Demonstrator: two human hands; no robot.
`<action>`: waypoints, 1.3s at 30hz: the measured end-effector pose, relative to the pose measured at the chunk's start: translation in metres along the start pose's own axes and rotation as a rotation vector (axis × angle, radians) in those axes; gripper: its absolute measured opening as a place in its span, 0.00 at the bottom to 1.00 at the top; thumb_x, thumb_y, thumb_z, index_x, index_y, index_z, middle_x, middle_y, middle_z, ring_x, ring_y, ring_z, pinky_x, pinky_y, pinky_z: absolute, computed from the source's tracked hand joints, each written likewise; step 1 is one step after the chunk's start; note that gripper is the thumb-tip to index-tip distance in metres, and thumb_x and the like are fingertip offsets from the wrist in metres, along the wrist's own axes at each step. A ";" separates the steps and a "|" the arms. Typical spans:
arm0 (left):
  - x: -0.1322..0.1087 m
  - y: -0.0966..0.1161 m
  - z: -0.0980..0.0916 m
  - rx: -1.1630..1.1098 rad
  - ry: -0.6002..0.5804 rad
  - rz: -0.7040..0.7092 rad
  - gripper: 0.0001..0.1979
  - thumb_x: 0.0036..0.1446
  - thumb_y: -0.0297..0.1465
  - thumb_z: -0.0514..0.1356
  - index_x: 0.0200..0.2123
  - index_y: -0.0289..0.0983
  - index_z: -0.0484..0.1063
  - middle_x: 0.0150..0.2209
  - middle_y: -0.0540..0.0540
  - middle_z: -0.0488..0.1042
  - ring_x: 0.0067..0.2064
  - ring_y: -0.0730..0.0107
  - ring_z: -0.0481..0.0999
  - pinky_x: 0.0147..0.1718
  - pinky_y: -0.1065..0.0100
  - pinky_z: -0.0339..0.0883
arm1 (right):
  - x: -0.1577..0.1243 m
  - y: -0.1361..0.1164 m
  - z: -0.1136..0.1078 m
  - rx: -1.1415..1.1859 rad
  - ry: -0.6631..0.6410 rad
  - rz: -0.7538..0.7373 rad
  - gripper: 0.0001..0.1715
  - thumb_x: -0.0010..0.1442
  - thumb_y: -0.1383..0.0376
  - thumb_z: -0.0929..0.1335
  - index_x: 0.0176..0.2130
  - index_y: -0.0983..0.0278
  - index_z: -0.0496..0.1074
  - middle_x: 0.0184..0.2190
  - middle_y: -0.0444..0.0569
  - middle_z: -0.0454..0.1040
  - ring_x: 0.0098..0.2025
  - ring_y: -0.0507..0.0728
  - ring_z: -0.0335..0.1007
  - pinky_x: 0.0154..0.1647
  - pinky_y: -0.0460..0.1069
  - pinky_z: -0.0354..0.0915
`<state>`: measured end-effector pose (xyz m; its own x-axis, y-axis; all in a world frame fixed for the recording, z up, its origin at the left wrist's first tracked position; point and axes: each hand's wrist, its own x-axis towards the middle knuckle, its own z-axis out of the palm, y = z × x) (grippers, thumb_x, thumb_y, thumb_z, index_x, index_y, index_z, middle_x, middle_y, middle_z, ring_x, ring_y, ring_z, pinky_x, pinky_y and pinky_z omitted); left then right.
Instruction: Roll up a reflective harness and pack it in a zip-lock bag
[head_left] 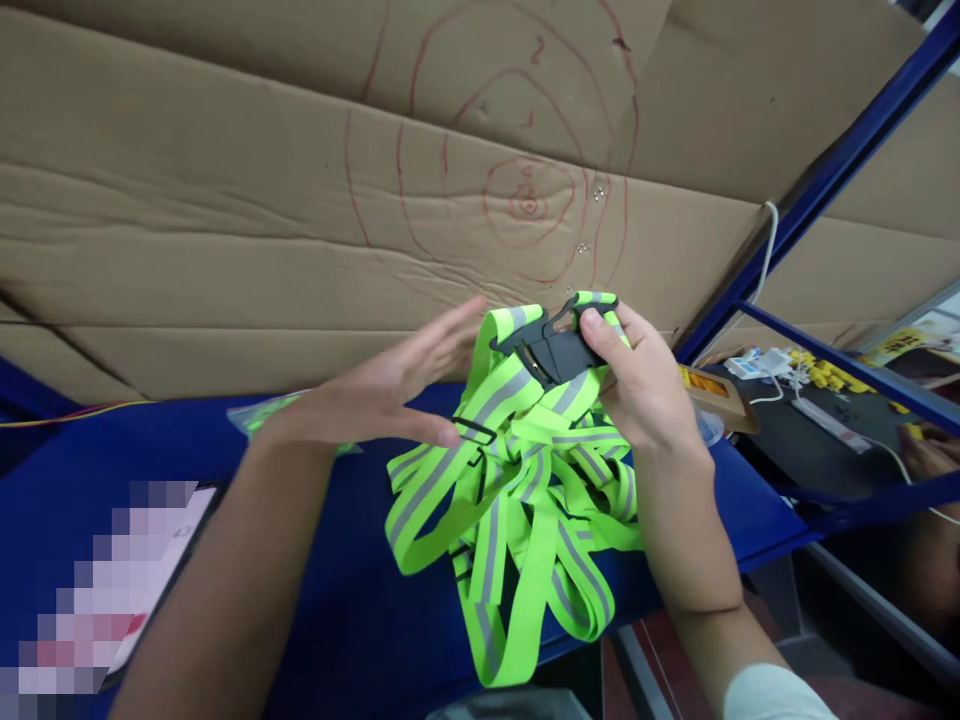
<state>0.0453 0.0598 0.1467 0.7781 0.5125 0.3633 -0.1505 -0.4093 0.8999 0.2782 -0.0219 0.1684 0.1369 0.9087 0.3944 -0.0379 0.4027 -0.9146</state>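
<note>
A bundle of neon-green reflective straps [517,480] with grey stripes hangs in loops over the front edge of the blue table. My right hand [645,370] grips the bundle at its top, thumb pressed on a black buckle [562,350]. Just left of the bundle is my left hand [397,385], its fingers stretched out and the thumb apart. The left thumb tip is by a black strap slider [474,432]; whether they touch I cannot tell. Part of the strap bundle behind my right hand is hidden.
Behind the blue table [330,580] stands a cardboard wall [225,200] with red rings drawn on it. A plastic bag [262,415] and a partly blurred-out phone-like device [161,580] lie left. Right are a blue frame [825,170], a small box [716,395] and another person's hand [930,455].
</note>
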 end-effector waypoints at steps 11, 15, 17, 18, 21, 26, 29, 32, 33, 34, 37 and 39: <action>0.004 0.016 0.033 -0.153 0.374 -0.078 0.16 0.48 0.41 0.76 0.35 0.38 0.81 0.34 0.46 0.82 0.34 0.62 0.81 0.33 0.67 0.75 | -0.006 0.008 0.012 -0.001 -0.242 -0.055 0.42 0.50 0.44 0.80 0.58 0.55 0.70 0.57 0.50 0.78 0.58 0.64 0.76 0.58 0.56 0.75; 0.004 0.017 0.033 -0.298 0.480 0.003 0.19 0.47 0.40 0.77 0.40 0.40 0.80 0.37 0.48 0.82 0.31 0.68 0.79 0.28 0.70 0.73 | -0.002 0.013 0.012 -0.045 -0.361 0.086 0.37 0.51 0.47 0.80 0.54 0.59 0.73 0.54 0.51 0.80 0.57 0.63 0.78 0.58 0.57 0.75; 0.004 0.016 0.033 -0.324 0.490 0.044 0.19 0.47 0.38 0.77 0.41 0.40 0.80 0.36 0.49 0.81 0.31 0.69 0.78 0.28 0.72 0.73 | -0.003 0.014 0.014 -0.015 -0.427 0.150 0.40 0.50 0.44 0.80 0.55 0.60 0.73 0.55 0.52 0.80 0.58 0.64 0.77 0.59 0.58 0.75; 0.004 0.016 0.032 -0.320 0.476 0.060 0.17 0.48 0.37 0.77 0.40 0.39 0.79 0.34 0.49 0.81 0.30 0.70 0.78 0.28 0.72 0.73 | -0.004 0.014 0.015 0.011 -0.439 0.159 0.43 0.49 0.43 0.80 0.56 0.60 0.72 0.57 0.52 0.79 0.60 0.64 0.75 0.61 0.58 0.74; 0.001 0.018 0.028 -0.212 0.310 0.076 0.11 0.51 0.33 0.75 0.34 0.37 0.77 0.28 0.51 0.78 0.27 0.71 0.76 0.27 0.72 0.72 | -0.006 0.013 0.018 0.051 -0.386 0.130 0.45 0.47 0.47 0.82 0.58 0.57 0.71 0.61 0.50 0.75 0.66 0.65 0.69 0.67 0.59 0.69; 0.002 0.018 0.028 -0.028 0.225 -0.034 0.15 0.48 0.30 0.75 0.40 0.38 0.79 0.38 0.50 0.81 0.38 0.68 0.79 0.38 0.70 0.72 | 0.000 0.018 0.018 0.065 -0.305 0.098 0.38 0.44 0.53 0.84 0.52 0.57 0.73 0.55 0.49 0.80 0.59 0.64 0.77 0.61 0.60 0.74; 0.007 0.014 0.032 -0.087 0.323 -0.049 0.22 0.49 0.32 0.75 0.48 0.41 0.78 0.45 0.51 0.81 0.43 0.68 0.78 0.43 0.70 0.71 | 0.006 0.026 0.014 0.051 -0.244 0.062 0.34 0.45 0.53 0.83 0.48 0.57 0.74 0.47 0.47 0.83 0.51 0.63 0.81 0.53 0.59 0.79; 0.009 0.014 0.035 -0.002 0.368 -0.013 0.20 0.48 0.30 0.74 0.45 0.39 0.78 0.44 0.50 0.81 0.42 0.68 0.77 0.41 0.71 0.69 | 0.010 0.033 0.013 0.019 -0.154 -0.030 0.24 0.51 0.51 0.81 0.43 0.57 0.75 0.42 0.46 0.84 0.50 0.63 0.81 0.49 0.59 0.80; 0.010 0.015 0.035 0.054 0.381 0.007 0.19 0.47 0.29 0.74 0.44 0.38 0.78 0.43 0.50 0.81 0.41 0.68 0.77 0.39 0.71 0.69 | 0.011 0.033 0.013 0.006 -0.122 -0.066 0.23 0.52 0.50 0.79 0.42 0.57 0.76 0.42 0.47 0.84 0.52 0.63 0.81 0.49 0.58 0.80; 0.010 0.015 0.037 0.102 0.394 0.024 0.19 0.45 0.29 0.74 0.42 0.37 0.78 0.41 0.49 0.80 0.40 0.68 0.76 0.38 0.71 0.68 | 0.011 0.033 0.015 -0.001 -0.097 -0.094 0.22 0.54 0.47 0.78 0.42 0.56 0.77 0.44 0.47 0.84 0.53 0.63 0.80 0.50 0.58 0.79; 0.010 0.014 0.043 0.088 0.412 0.057 0.14 0.44 0.30 0.74 0.35 0.36 0.77 0.37 0.49 0.80 0.39 0.66 0.77 0.38 0.69 0.69 | 0.010 0.031 0.018 -0.006 -0.079 -0.101 0.24 0.56 0.41 0.74 0.44 0.54 0.77 0.48 0.46 0.82 0.57 0.63 0.77 0.51 0.58 0.79; 0.012 0.009 0.049 -0.048 0.407 0.016 0.12 0.45 0.31 0.73 0.33 0.36 0.77 0.34 0.50 0.79 0.38 0.65 0.77 0.39 0.68 0.70 | 0.008 0.030 0.019 -0.015 -0.085 -0.068 0.25 0.56 0.42 0.75 0.45 0.54 0.77 0.48 0.46 0.82 0.59 0.64 0.76 0.51 0.58 0.79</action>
<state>0.0828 0.0249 0.1473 0.4718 0.7672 0.4345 -0.1961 -0.3892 0.9000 0.2596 0.0000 0.1458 0.0543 0.8856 0.4613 -0.0168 0.4627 -0.8864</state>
